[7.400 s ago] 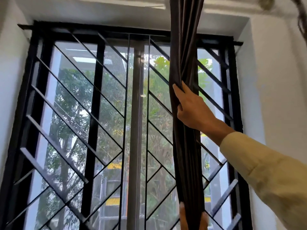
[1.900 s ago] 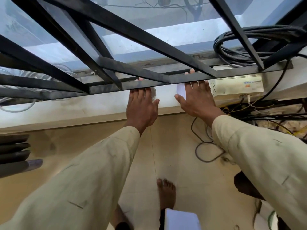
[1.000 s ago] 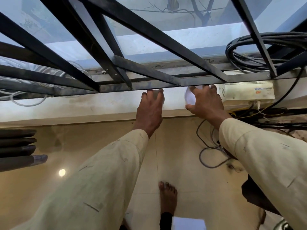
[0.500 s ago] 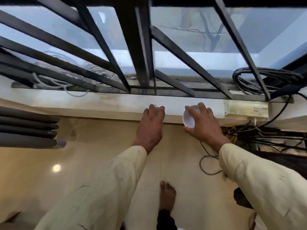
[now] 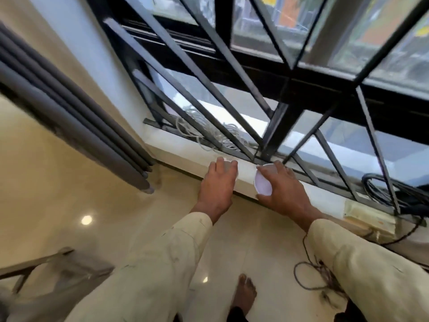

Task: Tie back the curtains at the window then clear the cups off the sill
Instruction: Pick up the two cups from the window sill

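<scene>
My right hand [image 5: 282, 190] grips a white cup [image 5: 263, 182], tipped so its open mouth faces me, just off the front of the white window sill [image 5: 185, 151]. My left hand [image 5: 219, 182] is curled over a second cup [image 5: 228, 164], almost all of it hidden under the fingers, at the sill's front edge. The grey curtain [image 5: 69, 112] hangs in folds at the left, away from the window.
Black window bars [image 5: 274, 133] rise right behind the sill. A coil of white cord [image 5: 209, 135] and black cables [image 5: 394, 194] lie on the sill, with a white box [image 5: 369, 217] at the right. Loose wire [image 5: 313, 273] lies on the tiled floor by my bare foot [image 5: 246, 291].
Both hands have drawn back from the bars with a cup each, the right cup tipping toward me. My view has swung left, so the curtain shows more.
</scene>
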